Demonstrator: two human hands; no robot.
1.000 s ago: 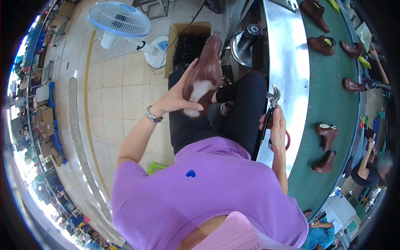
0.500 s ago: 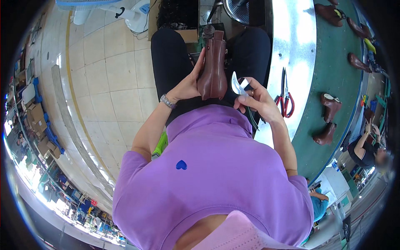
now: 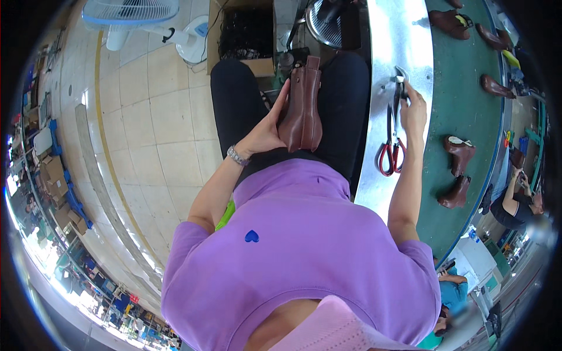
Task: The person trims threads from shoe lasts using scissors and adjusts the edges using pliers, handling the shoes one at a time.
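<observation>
A brown leather boot (image 3: 304,111) sits between my thighs, its shaft pointing away from me. My left hand (image 3: 266,131) wraps its left side, with the fingers along the shaft and the thumb near the close end. Over the metal bench on the right, my right hand (image 3: 414,108) has its fingers on a dark-handled tool with a shiny curved metal head (image 3: 401,74). The palm hides part of that tool. Just to the left of this hand lie red-handled scissors (image 3: 391,157), blades pointing away from me.
A metal bench strip (image 3: 374,190) runs along my right, beside a green surface (image 3: 430,228) with several brown boots (image 3: 459,153). Ahead are a cardboard box of black material (image 3: 266,67) and a round metal machine part (image 3: 322,23). A fan (image 3: 132,11) stands far left. Other people work at the right.
My right hand has moved from beside the boot out to the metal bench, carrying the shiny-headed tool. My left hand stays on the boot.
</observation>
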